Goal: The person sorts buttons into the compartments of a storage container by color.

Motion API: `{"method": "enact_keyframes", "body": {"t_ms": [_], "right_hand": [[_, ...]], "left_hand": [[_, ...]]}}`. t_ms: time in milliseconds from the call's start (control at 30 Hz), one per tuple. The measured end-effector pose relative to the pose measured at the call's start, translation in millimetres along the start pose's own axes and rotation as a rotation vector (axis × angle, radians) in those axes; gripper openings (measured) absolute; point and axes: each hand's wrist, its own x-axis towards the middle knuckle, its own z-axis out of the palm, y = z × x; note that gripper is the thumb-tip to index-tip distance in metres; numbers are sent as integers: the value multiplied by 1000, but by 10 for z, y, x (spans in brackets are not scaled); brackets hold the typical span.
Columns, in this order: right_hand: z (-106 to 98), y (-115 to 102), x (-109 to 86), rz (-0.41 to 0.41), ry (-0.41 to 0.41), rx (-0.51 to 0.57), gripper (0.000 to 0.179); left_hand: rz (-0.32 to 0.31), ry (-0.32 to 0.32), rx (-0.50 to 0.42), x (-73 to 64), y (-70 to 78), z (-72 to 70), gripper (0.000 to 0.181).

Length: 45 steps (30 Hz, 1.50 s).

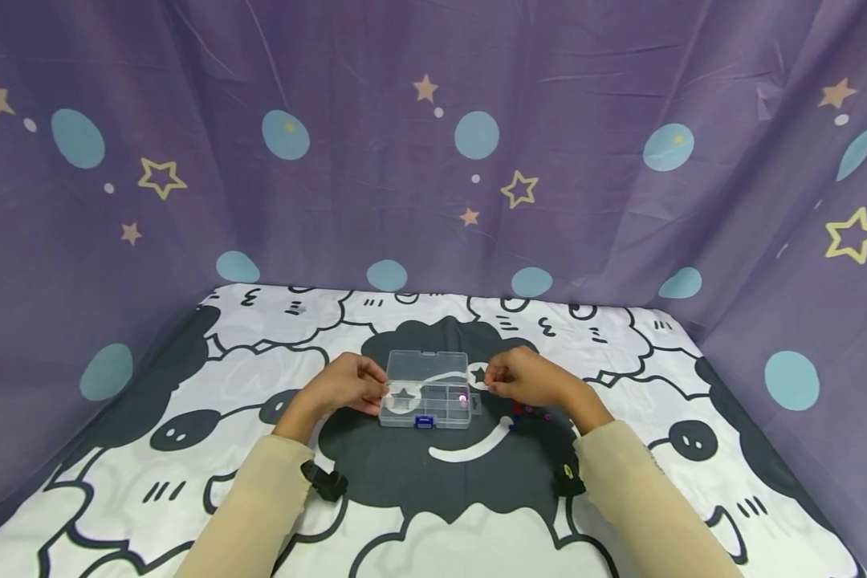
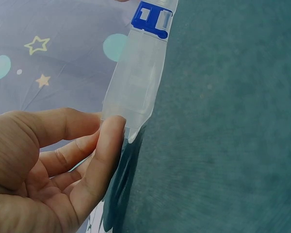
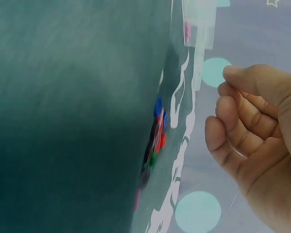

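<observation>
A clear plastic compartment box (image 1: 397,421) stands on the cloth with its lid (image 1: 410,364) raised at the back and a blue latch (image 1: 424,421) at the front. My left hand (image 1: 347,384) pinches the box's left end; in the left wrist view the thumb and fingers meet at its corner. A small pink bead-like piece (image 1: 463,398) lies in a right-hand compartment. Just beyond the right end hovers my right hand (image 1: 526,377), fingers loosely curled, nothing visible between thumb and fingertips. Several small red, blue, green and pink pieces (image 3: 158,141) lie below that hand.
A black and white cartoon-print cloth (image 1: 448,482) covers the table. Behind it hangs a purple curtain (image 1: 376,201) with stars and dots. Black straps with small devices (image 1: 325,483) sit at both wrists.
</observation>
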Motion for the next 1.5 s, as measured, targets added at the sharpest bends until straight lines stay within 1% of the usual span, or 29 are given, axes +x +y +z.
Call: {"method": "enact_keyframes", "body": {"t_ms": [133, 467, 567, 800, 1100, 1200, 1333, 1500], "right_hand": [[-38, 68, -68, 10, 0, -2, 8], [-103, 309, -271, -16, 10, -25, 11], [-126, 361, -341, -15, 3, -8, 11], [-168, 429, -470, 37, -2, 28, 8], [-215, 528, -605, 55, -10, 33, 7], [-227, 558, -648, 72, -16, 31, 7], [-237, 573, -692, 98, -37, 34, 6], [-224, 583, -733, 129, -87, 41, 5]], "left_hand": [[-2, 0, 2, 9, -13, -5, 21], [-10, -1, 2, 6, -16, 6, 21], [-10, -4, 1, 7, -8, 11, 21], [-19, -2, 0, 4, 16, 14, 22], [-22, -2, 4, 9, 13, 8, 22], [-20, -3, 3, 13, 16, 2, 22], [-16, -4, 7, 14, 13, -4, 22], [-12, -8, 10, 10, 7, -7, 23]]}}
